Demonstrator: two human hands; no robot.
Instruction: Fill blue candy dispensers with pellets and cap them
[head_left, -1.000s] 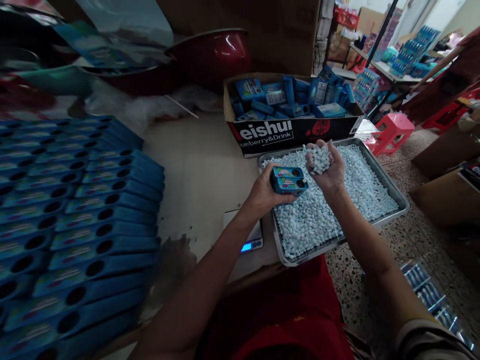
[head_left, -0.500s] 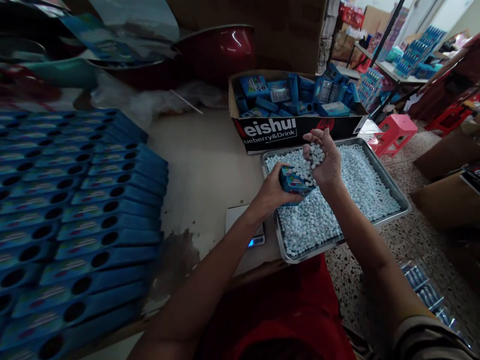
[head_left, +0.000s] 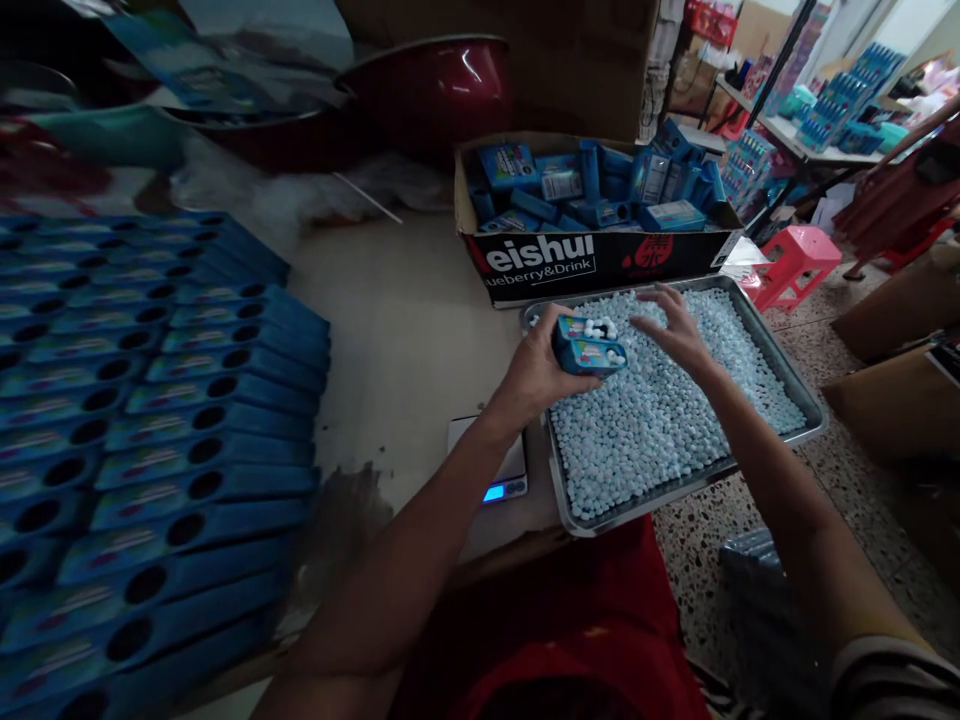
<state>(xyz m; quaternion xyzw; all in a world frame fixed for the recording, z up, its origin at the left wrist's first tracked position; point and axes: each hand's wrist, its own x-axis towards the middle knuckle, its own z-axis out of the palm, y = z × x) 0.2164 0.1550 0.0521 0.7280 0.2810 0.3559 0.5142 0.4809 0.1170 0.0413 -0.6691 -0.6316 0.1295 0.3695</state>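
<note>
My left hand (head_left: 537, 371) grips two small blue boxes (head_left: 587, 347) held side by side over the near left part of a metal tray (head_left: 808, 432). White-blue candies show in the boxes' round holes. The tray is full of small pale blue candies (head_left: 660, 420). My right hand (head_left: 673, 325) lies palm down on the candies just right of the boxes, fingers spread and flat, holding nothing I can see.
A cardboard box (head_left: 592, 258) of blue packs stands behind the tray. Rows of flat blue boxes (head_left: 157, 420) with round holes cover the table's left. A small digital scale (head_left: 495, 475) sits by the tray. A red bowl (head_left: 420, 95) is at the back; a pink stool (head_left: 795, 260) on the floor.
My right hand, raised with a handful of candies over the boxes, has emptied and dropped flat onto the tray. The boxes now show candies in their holes.
</note>
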